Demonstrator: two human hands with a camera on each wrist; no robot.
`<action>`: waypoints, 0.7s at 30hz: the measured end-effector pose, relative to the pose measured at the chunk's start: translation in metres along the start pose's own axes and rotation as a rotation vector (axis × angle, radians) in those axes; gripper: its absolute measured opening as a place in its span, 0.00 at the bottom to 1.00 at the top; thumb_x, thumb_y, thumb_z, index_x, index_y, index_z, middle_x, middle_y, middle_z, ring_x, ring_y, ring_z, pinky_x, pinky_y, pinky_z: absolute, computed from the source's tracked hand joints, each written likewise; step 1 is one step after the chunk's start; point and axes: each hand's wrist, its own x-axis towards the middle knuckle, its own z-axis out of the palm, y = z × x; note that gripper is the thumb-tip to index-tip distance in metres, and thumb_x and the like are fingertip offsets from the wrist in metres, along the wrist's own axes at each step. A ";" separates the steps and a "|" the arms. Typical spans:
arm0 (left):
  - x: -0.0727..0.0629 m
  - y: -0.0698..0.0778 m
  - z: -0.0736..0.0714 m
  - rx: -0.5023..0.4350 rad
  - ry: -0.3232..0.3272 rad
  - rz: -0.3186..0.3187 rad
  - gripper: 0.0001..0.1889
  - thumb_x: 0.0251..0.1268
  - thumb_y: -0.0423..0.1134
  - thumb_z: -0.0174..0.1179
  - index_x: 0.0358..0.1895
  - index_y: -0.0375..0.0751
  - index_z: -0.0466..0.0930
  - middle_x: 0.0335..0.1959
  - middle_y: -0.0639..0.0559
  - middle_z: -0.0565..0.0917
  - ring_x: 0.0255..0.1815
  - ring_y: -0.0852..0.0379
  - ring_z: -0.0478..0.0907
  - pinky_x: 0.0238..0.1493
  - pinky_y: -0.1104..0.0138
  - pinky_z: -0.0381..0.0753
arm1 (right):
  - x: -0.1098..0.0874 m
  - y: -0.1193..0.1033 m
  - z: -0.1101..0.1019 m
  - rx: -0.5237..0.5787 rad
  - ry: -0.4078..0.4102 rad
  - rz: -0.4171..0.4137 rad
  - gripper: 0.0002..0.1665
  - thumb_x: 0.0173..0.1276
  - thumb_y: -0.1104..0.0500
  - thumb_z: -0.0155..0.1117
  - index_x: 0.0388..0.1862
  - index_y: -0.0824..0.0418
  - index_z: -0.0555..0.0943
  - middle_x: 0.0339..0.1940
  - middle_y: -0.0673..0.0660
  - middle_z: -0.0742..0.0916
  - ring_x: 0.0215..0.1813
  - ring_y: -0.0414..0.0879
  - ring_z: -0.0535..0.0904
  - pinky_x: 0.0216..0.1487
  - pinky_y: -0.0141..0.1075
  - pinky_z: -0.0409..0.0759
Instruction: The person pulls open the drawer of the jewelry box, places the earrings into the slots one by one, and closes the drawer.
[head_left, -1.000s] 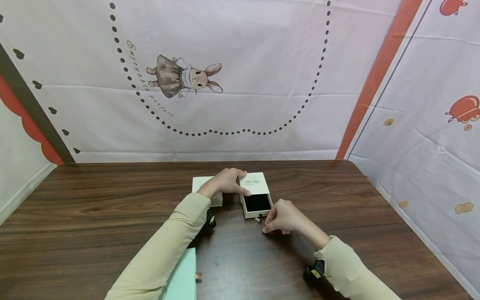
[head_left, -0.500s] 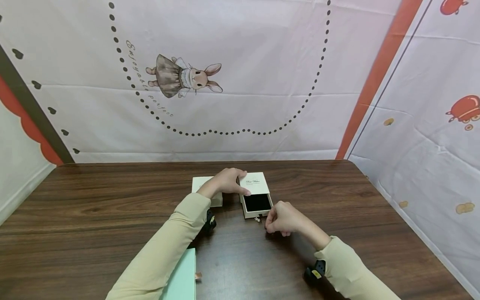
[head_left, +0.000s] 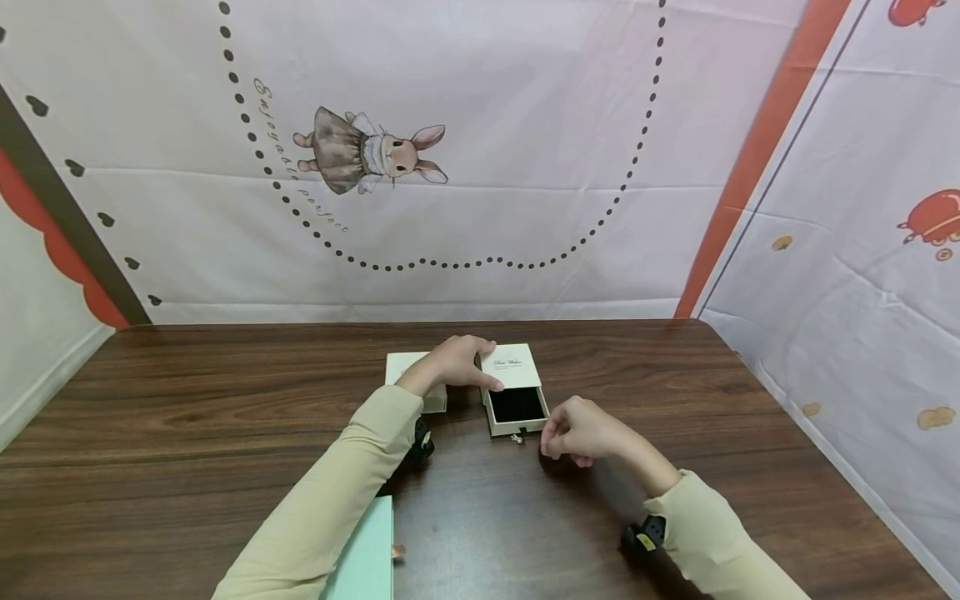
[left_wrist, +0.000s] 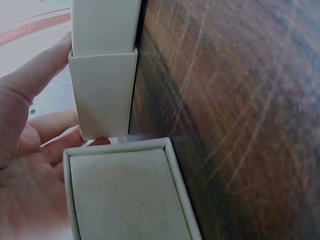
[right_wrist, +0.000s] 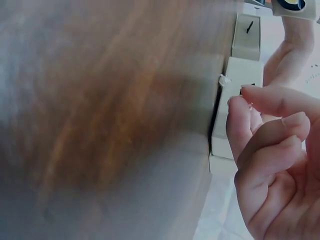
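Observation:
A small white drawer-style jewelry box with "Best Wishes" lettering lies on the table, its drawer pulled partway out toward me and showing a black lining. My left hand holds the box by its left side, thumb near the front and fingers toward the back. A small shiny trinket lies on the table just before the drawer. To the right of the drawer, my right hand has thumb and forefinger pinched together. In the right wrist view a tiny glint shows between these fingertips; its kind is unclear.
A second white box stands left of the first, partly behind my left wrist; it fills the lower left wrist view. A mint-green box or book with a small ribbon tab lies under my left forearm. Printed cloth hangs behind the table.
My right hand has drawn a little to the right, away from the drawer front and the trinket. My left hand and the box stay in place; the head view shifts slightly.

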 end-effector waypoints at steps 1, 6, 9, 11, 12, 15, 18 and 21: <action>0.000 0.000 0.000 0.002 0.000 0.000 0.42 0.48 0.50 0.68 0.66 0.36 0.62 0.65 0.49 0.66 0.67 0.50 0.58 0.65 0.60 0.59 | 0.000 0.000 -0.001 0.014 -0.002 0.004 0.04 0.52 0.69 0.60 0.23 0.62 0.81 0.14 0.53 0.80 0.08 0.35 0.66 0.10 0.27 0.67; 0.000 0.000 0.000 0.004 0.002 0.001 0.42 0.48 0.51 0.68 0.66 0.36 0.62 0.66 0.49 0.65 0.68 0.50 0.58 0.65 0.59 0.59 | -0.001 0.000 -0.006 0.048 -0.024 -0.006 0.07 0.53 0.69 0.59 0.28 0.66 0.84 0.14 0.55 0.81 0.08 0.34 0.64 0.10 0.26 0.65; 0.000 0.000 0.001 -0.003 0.003 0.000 0.42 0.48 0.51 0.68 0.66 0.36 0.62 0.66 0.50 0.65 0.68 0.51 0.57 0.65 0.59 0.59 | -0.001 -0.001 -0.008 0.048 -0.048 -0.021 0.08 0.54 0.68 0.59 0.29 0.65 0.85 0.15 0.56 0.82 0.07 0.33 0.64 0.10 0.26 0.64; -0.001 0.000 0.001 -0.009 0.002 -0.001 0.42 0.48 0.50 0.68 0.66 0.36 0.62 0.66 0.50 0.65 0.68 0.51 0.57 0.65 0.59 0.59 | -0.001 -0.001 -0.009 0.052 -0.063 -0.030 0.07 0.54 0.68 0.60 0.29 0.66 0.85 0.15 0.57 0.82 0.07 0.33 0.64 0.10 0.26 0.64; -0.001 0.000 0.001 -0.008 0.002 0.000 0.42 0.48 0.51 0.68 0.66 0.36 0.62 0.66 0.50 0.65 0.68 0.50 0.57 0.65 0.59 0.59 | -0.001 -0.001 -0.010 0.059 -0.070 -0.031 0.07 0.55 0.68 0.61 0.29 0.66 0.85 0.15 0.57 0.82 0.07 0.34 0.64 0.11 0.26 0.64; -0.001 0.000 0.001 -0.011 0.003 0.001 0.42 0.49 0.50 0.68 0.66 0.36 0.62 0.66 0.49 0.65 0.68 0.50 0.57 0.65 0.59 0.59 | -0.002 -0.002 -0.011 0.084 -0.080 -0.024 0.05 0.56 0.68 0.63 0.30 0.67 0.85 0.16 0.58 0.82 0.08 0.34 0.64 0.11 0.27 0.64; -0.001 0.000 0.001 -0.012 0.005 0.001 0.42 0.48 0.51 0.68 0.66 0.36 0.62 0.66 0.49 0.65 0.68 0.51 0.57 0.65 0.59 0.59 | -0.002 -0.002 -0.012 0.110 -0.078 -0.018 0.05 0.55 0.67 0.65 0.30 0.68 0.84 0.17 0.59 0.82 0.08 0.34 0.63 0.12 0.27 0.63; -0.001 0.000 0.001 -0.016 0.007 -0.004 0.42 0.48 0.51 0.68 0.66 0.36 0.62 0.66 0.50 0.65 0.68 0.51 0.58 0.65 0.59 0.59 | -0.001 -0.003 -0.012 0.122 -0.069 -0.025 0.05 0.55 0.66 0.66 0.29 0.69 0.84 0.17 0.59 0.83 0.09 0.34 0.62 0.12 0.27 0.62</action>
